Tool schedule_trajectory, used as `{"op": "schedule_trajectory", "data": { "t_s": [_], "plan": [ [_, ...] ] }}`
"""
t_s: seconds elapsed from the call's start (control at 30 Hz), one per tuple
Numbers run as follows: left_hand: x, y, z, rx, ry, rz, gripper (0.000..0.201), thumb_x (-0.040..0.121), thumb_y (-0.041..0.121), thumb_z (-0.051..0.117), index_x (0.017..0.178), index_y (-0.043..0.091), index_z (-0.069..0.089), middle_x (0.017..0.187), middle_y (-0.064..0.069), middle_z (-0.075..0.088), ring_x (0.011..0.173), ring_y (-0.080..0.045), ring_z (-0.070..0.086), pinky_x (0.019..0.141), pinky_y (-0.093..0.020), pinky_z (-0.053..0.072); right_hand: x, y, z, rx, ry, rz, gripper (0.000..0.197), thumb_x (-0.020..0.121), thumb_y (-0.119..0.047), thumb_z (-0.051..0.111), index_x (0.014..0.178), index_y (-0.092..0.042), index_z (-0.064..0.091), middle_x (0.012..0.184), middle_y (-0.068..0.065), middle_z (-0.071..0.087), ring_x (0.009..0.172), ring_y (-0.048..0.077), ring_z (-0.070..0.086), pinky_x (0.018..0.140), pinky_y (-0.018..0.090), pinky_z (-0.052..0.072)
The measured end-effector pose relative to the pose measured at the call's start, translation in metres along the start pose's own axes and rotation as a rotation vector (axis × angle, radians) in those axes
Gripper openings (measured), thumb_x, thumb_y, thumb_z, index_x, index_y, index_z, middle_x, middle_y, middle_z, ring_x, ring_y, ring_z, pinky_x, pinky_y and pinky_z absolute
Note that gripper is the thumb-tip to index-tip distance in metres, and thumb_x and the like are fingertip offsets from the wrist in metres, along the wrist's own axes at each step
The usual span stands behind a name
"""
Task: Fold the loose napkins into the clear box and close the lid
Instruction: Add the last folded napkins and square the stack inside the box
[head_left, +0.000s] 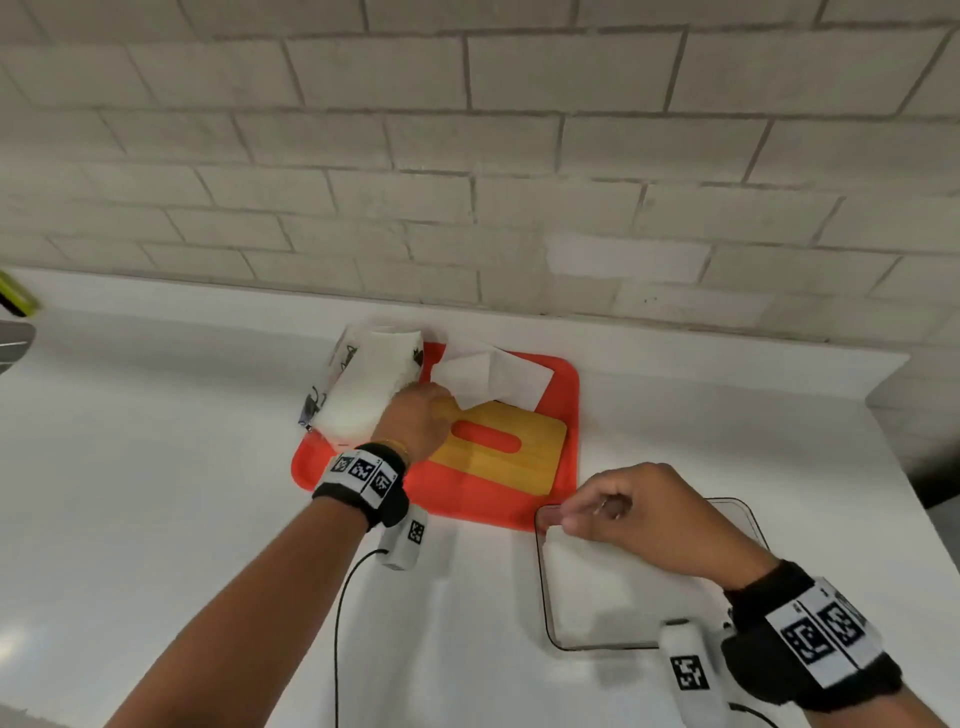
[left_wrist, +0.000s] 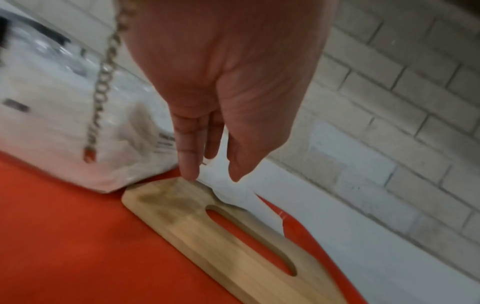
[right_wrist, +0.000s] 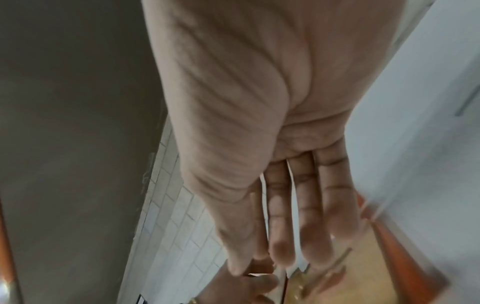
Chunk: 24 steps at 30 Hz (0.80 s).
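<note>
A loose white napkin (head_left: 498, 379) lies unfolded at the back of a red tray (head_left: 467, 499), partly under a wooden slotted lid (head_left: 540, 457). My left hand (head_left: 441, 400) reaches to the napkin's near corner. In the left wrist view its fingers (left_wrist: 189, 164) point straight down, touching the lid's end (left_wrist: 194, 222) beside the napkin (left_wrist: 228, 193), with the thumb apart. The clear box (head_left: 541, 582) stands front right with white napkins (head_left: 613, 587) inside. My right hand (head_left: 576, 519) hovers over its far left corner, fingers relaxed and holding nothing (right_wrist: 272, 265).
A plastic-wrapped napkin pack (head_left: 363, 389) rests on the tray's left end (left_wrist: 64, 226), against my left hand. A brick wall (head_left: 519, 182) backs the white counter (head_left: 156, 441). A green and black object (head_left: 15, 296) sits at the far left. The counter ends at the right.
</note>
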<state>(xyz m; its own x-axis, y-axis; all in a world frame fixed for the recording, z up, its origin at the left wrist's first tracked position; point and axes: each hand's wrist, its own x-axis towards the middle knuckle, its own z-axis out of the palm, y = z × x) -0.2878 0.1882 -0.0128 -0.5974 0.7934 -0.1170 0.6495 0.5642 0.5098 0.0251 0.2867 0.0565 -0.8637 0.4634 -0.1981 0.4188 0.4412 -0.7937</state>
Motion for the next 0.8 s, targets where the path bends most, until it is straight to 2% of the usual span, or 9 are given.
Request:
{"op": "schedule_trajectory", "data": {
  "t_s": [0.1, 0.2, 0.27, 0.33, 0.4, 0.47, 0.57, 0.7, 0.8],
  "plan": [
    [0.034, -0.003, 0.014, 0.034, -0.050, -0.051, 0.050, 0.096, 0.019, 0.057, 0.146, 0.021, 0.051, 0.154, -0.008, 0.042, 0.140, -0.028, 0.045, 0.117, -0.035, 0.038, 0.026, -0.019, -0.005, 0.023, 0.096, 0.007, 0.008, 0.084, -0.042, 0.083, 0.092, -0.041, 0.081, 0.093, -0.024, 0.076, 0.078, -0.001, 0.067, 0.072, 0.012, 0.050],
    [0.056, -0.008, 0.028, 0.153, -0.064, -0.070, 0.066, 0.096, 0.033, 0.057, 0.158, 0.025, 0.034, 0.168, -0.005, 0.023, 0.154, -0.030, 0.024, 0.126, -0.043, 0.024, 0.057, -0.038, -0.010, 0.011, 0.175, 0.034, 0.019, 0.086, -0.041, 0.081, 0.106, -0.040, 0.077, 0.101, -0.024, 0.075, 0.086, -0.005, 0.067, 0.077, 0.008, 0.047],
    [0.067, -0.012, 0.035, 0.225, -0.063, -0.054, 0.071, 0.100, 0.043, 0.052, 0.162, 0.027, 0.023, 0.172, -0.004, 0.014, 0.157, -0.032, 0.016, 0.127, -0.046, 0.017, 0.082, -0.046, -0.012, -0.022, 0.195, 0.089, 0.031, 0.087, -0.043, 0.079, 0.117, -0.037, 0.073, 0.111, -0.021, 0.072, 0.096, -0.004, 0.065, 0.088, 0.016, 0.050],
    [0.073, -0.014, 0.041, 0.216, -0.067, -0.069, 0.068, 0.103, 0.043, 0.046, 0.163, 0.026, 0.018, 0.172, -0.004, 0.015, 0.158, -0.031, 0.015, 0.126, -0.046, 0.017, 0.109, -0.050, -0.011, -0.036, 0.192, 0.159, 0.041, 0.088, -0.044, 0.077, 0.126, -0.032, 0.068, 0.121, -0.015, 0.069, 0.108, 0.004, 0.064, 0.095, 0.024, 0.050],
    [0.078, -0.016, 0.047, 0.187, -0.043, -0.070, 0.062, 0.105, 0.039, 0.042, 0.162, 0.022, 0.024, 0.167, -0.007, 0.026, 0.155, -0.031, 0.020, 0.125, -0.045, 0.021, 0.136, -0.047, -0.008, -0.068, 0.188, 0.228, 0.051, 0.088, -0.045, 0.076, 0.134, -0.027, 0.064, 0.128, -0.007, 0.065, 0.116, 0.011, 0.062, 0.096, 0.026, 0.048],
    [0.082, -0.022, 0.051, 0.150, 0.010, -0.045, 0.051, 0.105, 0.032, 0.044, 0.154, 0.019, 0.041, 0.158, -0.009, 0.041, 0.149, -0.031, 0.031, 0.123, -0.042, 0.026, 0.162, -0.040, -0.003, -0.103, 0.190, 0.295, 0.060, 0.087, -0.045, 0.077, 0.140, -0.023, 0.059, 0.135, -0.003, 0.062, 0.120, 0.016, 0.060, 0.096, 0.027, 0.047],
    [0.086, -0.030, 0.049, 0.102, 0.077, -0.014, 0.038, 0.103, 0.024, 0.046, 0.138, 0.017, 0.060, 0.142, -0.006, 0.057, 0.138, -0.031, 0.044, 0.117, -0.039, 0.033, 0.197, -0.026, 0.008, -0.072, 0.157, 0.382, 0.066, 0.090, -0.040, 0.075, 0.147, -0.014, 0.052, 0.147, 0.004, 0.055, 0.131, 0.022, 0.056, 0.107, 0.033, 0.047],
    [0.081, -0.030, 0.044, 0.043, 0.124, 0.048, 0.034, 0.105, 0.024, 0.047, 0.128, 0.013, 0.068, 0.134, -0.010, 0.066, 0.130, -0.029, 0.053, 0.116, -0.036, 0.034, 0.233, -0.007, 0.022, -0.148, 0.089, 0.480, 0.065, 0.098, -0.034, 0.067, 0.149, 0.000, 0.046, 0.155, 0.014, 0.049, 0.139, 0.030, 0.050, 0.115, 0.037, 0.041],
    [0.072, -0.027, 0.035, -0.032, 0.135, 0.046, 0.027, 0.100, 0.030, 0.057, 0.112, 0.015, 0.075, 0.119, -0.007, 0.070, 0.114, -0.024, 0.061, 0.103, -0.032, 0.045, 0.249, 0.009, 0.032, -0.286, 0.087, 0.519, 0.053, 0.101, -0.025, 0.061, 0.146, 0.000, 0.049, 0.151, 0.016, 0.053, 0.135, 0.032, 0.054, 0.110, 0.033, 0.044]
  ]
}}
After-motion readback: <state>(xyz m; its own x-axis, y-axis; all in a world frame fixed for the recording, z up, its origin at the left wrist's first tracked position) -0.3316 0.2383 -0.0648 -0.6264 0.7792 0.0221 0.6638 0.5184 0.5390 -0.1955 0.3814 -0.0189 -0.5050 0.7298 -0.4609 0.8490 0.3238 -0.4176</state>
